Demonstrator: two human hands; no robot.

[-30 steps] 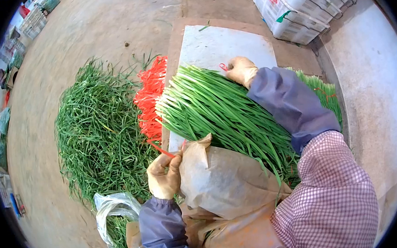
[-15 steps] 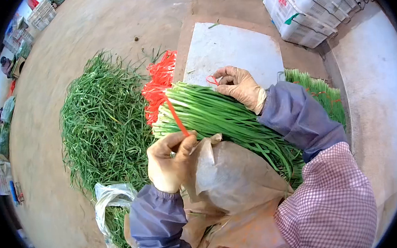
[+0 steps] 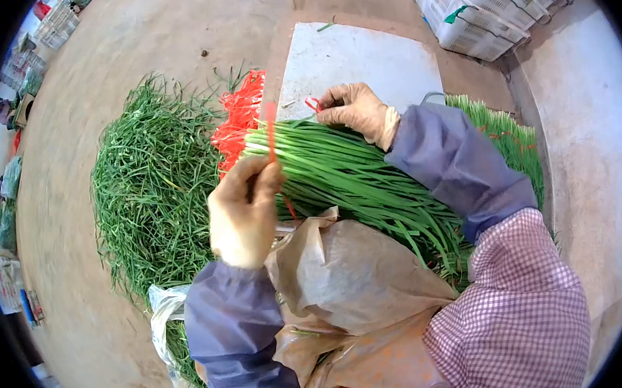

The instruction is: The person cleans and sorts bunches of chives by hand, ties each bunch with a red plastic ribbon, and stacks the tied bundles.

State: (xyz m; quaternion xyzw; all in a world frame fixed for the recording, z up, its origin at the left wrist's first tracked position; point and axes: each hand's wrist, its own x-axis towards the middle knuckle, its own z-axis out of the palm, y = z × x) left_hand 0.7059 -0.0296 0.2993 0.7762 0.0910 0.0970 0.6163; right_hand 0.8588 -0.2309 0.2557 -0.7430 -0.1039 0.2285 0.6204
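A thick bundle of green garlic chives (image 3: pixel 367 168) lies in front of me, pale cut ends to the left. My left hand (image 3: pixel 244 217), in a thin glove, is closed in a pinch on a red plastic tie (image 3: pixel 271 135) at the near side of the pale ends. Beyond the bundle's far edge my gloved right hand (image 3: pixel 356 115) pinches a small looped red tie end (image 3: pixel 312 104). Whether both ends belong to one strip is hidden by the chives. A brownish plastic sheet (image 3: pixel 349 278) covers my lap below the bundle.
Loose chives (image 3: pixel 156 197) form a big heap on the left floor, beside a pile of red ties (image 3: pixel 241 116). A white board (image 3: pixel 359 61) lies ahead. Tied bundles (image 3: pixel 509 144) stand right, white crates (image 3: pixel 486 12) behind. A plastic bag (image 3: pixel 170 341) sits lower left.
My left hand has moved up and slightly left, lifting the red tie so it stands more upright. My right hand has shifted a little left and up, still pinching the looped end.
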